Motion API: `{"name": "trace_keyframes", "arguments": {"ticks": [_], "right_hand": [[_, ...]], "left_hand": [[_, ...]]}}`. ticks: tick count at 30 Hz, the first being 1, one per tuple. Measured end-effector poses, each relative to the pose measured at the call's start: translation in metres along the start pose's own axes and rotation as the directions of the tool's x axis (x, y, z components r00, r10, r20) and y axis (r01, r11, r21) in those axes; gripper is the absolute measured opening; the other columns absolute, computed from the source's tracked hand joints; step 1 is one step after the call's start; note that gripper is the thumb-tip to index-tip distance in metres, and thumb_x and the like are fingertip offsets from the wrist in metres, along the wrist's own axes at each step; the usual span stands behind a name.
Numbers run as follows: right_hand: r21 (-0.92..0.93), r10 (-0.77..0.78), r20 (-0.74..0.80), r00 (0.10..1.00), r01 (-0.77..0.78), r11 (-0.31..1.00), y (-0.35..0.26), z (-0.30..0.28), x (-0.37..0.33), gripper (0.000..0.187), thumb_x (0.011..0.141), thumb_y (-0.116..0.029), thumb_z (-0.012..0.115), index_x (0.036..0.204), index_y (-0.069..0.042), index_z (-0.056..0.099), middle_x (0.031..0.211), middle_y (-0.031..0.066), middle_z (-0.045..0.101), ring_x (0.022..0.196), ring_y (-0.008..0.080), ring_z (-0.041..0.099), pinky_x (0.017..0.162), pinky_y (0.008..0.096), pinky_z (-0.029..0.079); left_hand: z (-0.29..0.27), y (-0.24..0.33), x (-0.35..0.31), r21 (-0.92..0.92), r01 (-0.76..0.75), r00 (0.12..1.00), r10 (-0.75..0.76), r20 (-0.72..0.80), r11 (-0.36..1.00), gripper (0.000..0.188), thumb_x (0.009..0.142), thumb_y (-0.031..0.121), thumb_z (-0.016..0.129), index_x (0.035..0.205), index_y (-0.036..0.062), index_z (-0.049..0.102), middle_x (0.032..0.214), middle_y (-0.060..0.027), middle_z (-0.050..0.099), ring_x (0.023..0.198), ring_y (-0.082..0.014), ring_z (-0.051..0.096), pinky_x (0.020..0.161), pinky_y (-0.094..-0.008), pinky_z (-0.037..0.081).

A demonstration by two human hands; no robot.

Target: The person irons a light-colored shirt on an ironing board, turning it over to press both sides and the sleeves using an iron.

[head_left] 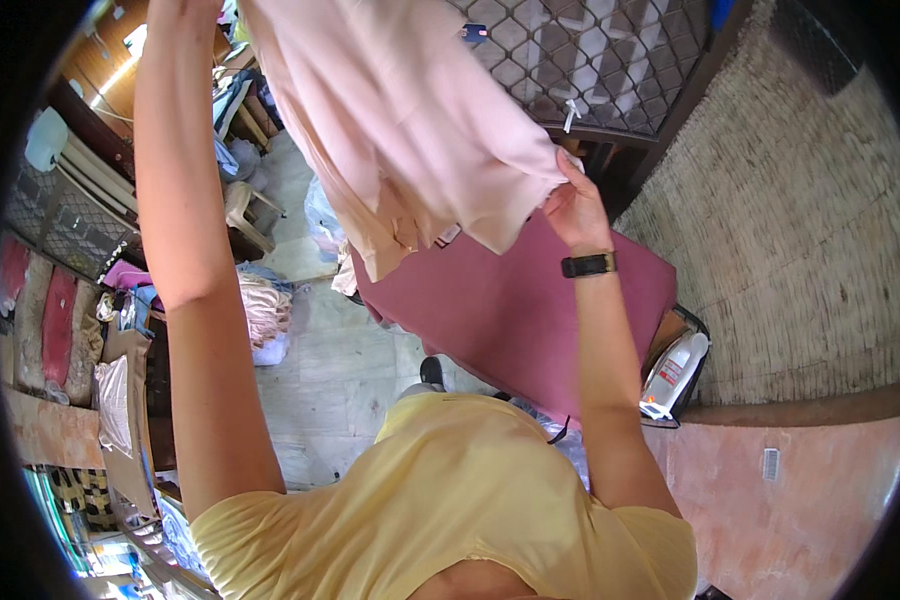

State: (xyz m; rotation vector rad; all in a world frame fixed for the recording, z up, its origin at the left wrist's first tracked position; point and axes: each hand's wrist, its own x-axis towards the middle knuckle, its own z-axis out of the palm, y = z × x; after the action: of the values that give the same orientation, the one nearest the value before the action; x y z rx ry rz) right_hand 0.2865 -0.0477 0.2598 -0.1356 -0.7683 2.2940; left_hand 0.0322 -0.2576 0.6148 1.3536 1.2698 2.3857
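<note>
A pale pink garment (410,110) hangs spread out in front of me, raised above a padded table with a mauve cover (490,310). Its kind cannot be told, since its upper part runs out past the top edge. My right hand (577,208), with a black-strapped watch at the wrist, pinches the garment's right edge between thumb and fingers. At the upper left my left arm reaches up, and only the base of my left hand (188,8) shows. Its fingers lie outside the picture, so what it holds is hidden.
A white bottle-like container (676,372) sits at the table's right end. Behind the garment stands a metal lattice gate (610,60). On the left are a bundle of pale clothes (265,310), a beige plastic stool (247,212) and a cardboard piece (125,400).
</note>
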Motion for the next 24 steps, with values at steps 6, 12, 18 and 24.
{"name": "trace_keyframes", "arguments": {"ticks": [6,12,18,24], "right_hand": [[-0.106,-0.152,0.031,0.988,0.155,0.982,-0.111,0.022,0.035,0.032,0.093,-0.026,0.063,0.112,0.0,0.06,0.115,0.0119,0.066,0.107,0.0221,0.062,0.098,0.0373,0.047],[-0.265,-0.205,0.035,0.978,0.207,0.942,-0.154,0.058,0.092,0.028,0.092,-0.022,0.064,0.11,-0.001,0.06,0.111,0.0095,0.063,0.105,0.0192,0.06,0.099,0.0341,0.045],[-0.55,-0.174,0.215,0.961,0.267,0.792,-0.127,0.102,0.12,0.029,0.09,-0.009,0.065,0.115,0.003,0.057,0.116,0.0127,0.063,0.109,0.018,0.061,0.097,0.0302,0.049],[-0.73,-0.141,0.411,0.901,0.418,0.541,-0.096,0.162,0.165,0.044,0.091,-0.014,0.066,0.126,0.005,0.049,0.116,0.014,0.063,0.103,0.016,0.063,0.087,0.0266,0.053]], "left_hand": [[-0.131,-0.047,-0.038,0.017,-0.051,0.941,0.054,-0.334,0.999,0.03,0.1,0.015,0.041,0.11,-0.0107,0.054,0.107,-0.0179,0.064,0.104,-0.0201,0.062,0.093,-0.0327,0.05],[-0.219,-0.096,-0.082,-0.042,0.138,0.922,-0.144,-0.359,0.99,0.016,0.093,0.014,0.061,0.098,-0.0012,0.062,0.087,-0.0066,0.065,0.078,-0.0139,0.065,0.07,-0.0245,0.054],[-0.27,-0.087,-0.102,0.08,0.164,0.893,-0.114,-0.435,0.983,0.027,0.095,0.018,0.06,0.117,0.0038,0.062,0.106,-0.0046,0.063,0.101,-0.0144,0.059,0.087,-0.0304,0.05],[-0.384,-0.049,-0.083,0.291,0.262,0.892,-0.115,-0.438,0.92,0.038,0.095,0.024,0.061,0.128,0.0047,0.06,0.124,-0.0023,0.062,0.114,-0.0114,0.056,0.096,-0.0255,0.045]]}}
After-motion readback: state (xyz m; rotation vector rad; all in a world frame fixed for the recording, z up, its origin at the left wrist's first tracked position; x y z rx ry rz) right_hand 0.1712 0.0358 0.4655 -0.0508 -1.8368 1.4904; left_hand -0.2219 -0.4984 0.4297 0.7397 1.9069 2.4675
